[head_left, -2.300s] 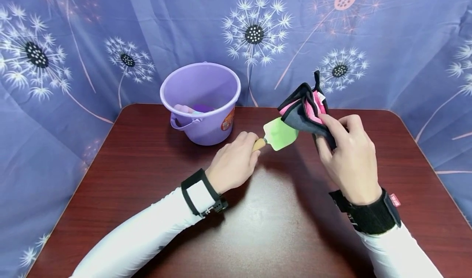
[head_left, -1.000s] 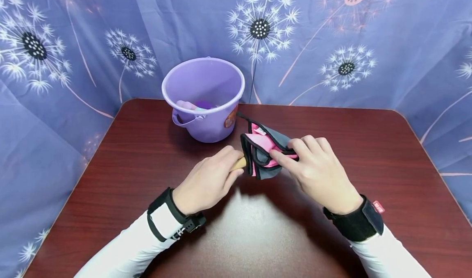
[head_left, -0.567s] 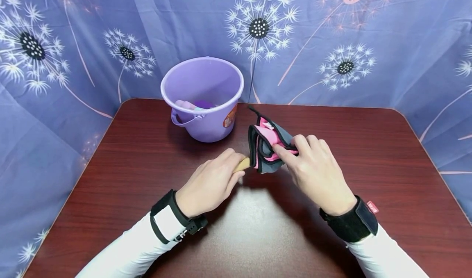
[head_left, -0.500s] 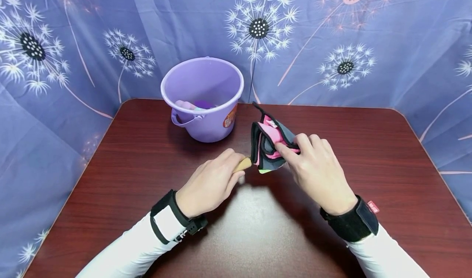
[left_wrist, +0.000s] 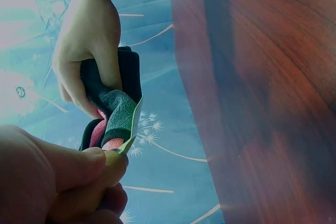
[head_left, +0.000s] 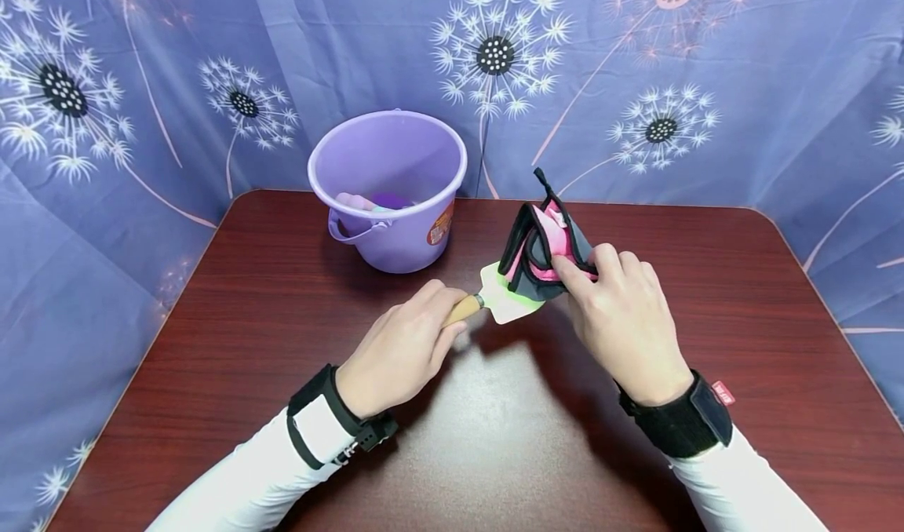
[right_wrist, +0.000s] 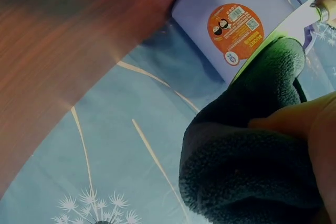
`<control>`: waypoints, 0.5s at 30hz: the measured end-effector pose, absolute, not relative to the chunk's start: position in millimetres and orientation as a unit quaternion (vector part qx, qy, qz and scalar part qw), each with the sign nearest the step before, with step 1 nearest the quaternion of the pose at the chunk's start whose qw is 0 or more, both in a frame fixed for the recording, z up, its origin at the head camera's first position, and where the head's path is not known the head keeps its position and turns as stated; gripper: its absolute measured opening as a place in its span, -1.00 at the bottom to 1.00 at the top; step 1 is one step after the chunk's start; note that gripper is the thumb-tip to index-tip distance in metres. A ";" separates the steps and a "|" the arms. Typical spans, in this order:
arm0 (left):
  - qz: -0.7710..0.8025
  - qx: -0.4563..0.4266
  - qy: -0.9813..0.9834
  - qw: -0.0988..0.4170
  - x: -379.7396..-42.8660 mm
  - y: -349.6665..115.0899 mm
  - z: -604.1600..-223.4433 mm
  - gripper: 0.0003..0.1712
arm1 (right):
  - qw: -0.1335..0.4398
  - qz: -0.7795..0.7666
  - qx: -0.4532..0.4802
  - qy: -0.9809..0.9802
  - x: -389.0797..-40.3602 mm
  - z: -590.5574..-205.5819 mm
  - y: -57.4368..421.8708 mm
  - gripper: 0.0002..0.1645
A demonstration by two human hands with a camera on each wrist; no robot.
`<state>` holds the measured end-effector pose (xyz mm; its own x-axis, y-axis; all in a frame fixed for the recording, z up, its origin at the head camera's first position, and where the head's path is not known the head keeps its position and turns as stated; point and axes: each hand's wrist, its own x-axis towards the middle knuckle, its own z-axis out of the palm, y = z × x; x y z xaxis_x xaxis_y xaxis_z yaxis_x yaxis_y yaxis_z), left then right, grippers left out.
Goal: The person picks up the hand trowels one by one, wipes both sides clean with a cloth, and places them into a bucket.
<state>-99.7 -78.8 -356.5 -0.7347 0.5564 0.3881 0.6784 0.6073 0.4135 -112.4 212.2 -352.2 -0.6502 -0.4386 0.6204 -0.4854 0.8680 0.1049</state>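
Observation:
My left hand [head_left: 399, 347] grips the wooden handle of a spatula [head_left: 504, 304] with a flat, squarish, pale green blade. My right hand [head_left: 628, 320] holds a folded grey and pink cloth [head_left: 547, 249] with black edging and a hanging loop. The cloth lies against the far part of the blade and hides it, while the part near the handle shows. Seen from the left wrist, the thin blade [left_wrist: 137, 116] stands edge-on beside the grey cloth [left_wrist: 119, 108]. In the right wrist view, plush grey cloth [right_wrist: 241, 166] bunches under the right fingers, touching the blade [right_wrist: 286, 27].
A purple bucket [head_left: 417, 242] with an orange label stands at the back left of the dark red wooden table [head_left: 247, 296]. Some pink and purple things [head_left: 356, 201] lie inside it. A blue curtain [head_left: 353, 38] with dandelion prints hangs behind the table.
The cloth first came down from the right onto the spatula, covering the blade near the handle. Since then the right hand has slid it right and away, uncovering that part. Left hand nearly still lately.

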 end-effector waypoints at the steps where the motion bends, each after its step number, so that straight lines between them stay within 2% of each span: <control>1: -0.277 -0.345 -0.890 0.112 -99.6 -78.9 -356.6 -0.76 | 0.333 0.034 0.252 -0.908 -112.5 -352.1 212.2 -0.59; 8: -0.290 -0.331 -0.889 0.123 -99.4 -76.7 -359.2 -0.71 | 0.356 0.042 0.242 -0.902 -113.6 -355.3 211.1 -0.55; 15: -0.293 -0.319 -0.891 0.134 -98.4 -74.6 -360.9 -0.72 | 0.347 0.038 0.248 -0.903 -111.9 -357.8 207.9 -0.58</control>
<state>-98.4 -74.6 -360.9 -0.7599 0.4908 0.4263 0.6480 0.6244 0.4362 -111.9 207.9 -357.8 -0.6353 -0.4226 0.6463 -0.4748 0.8738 0.1047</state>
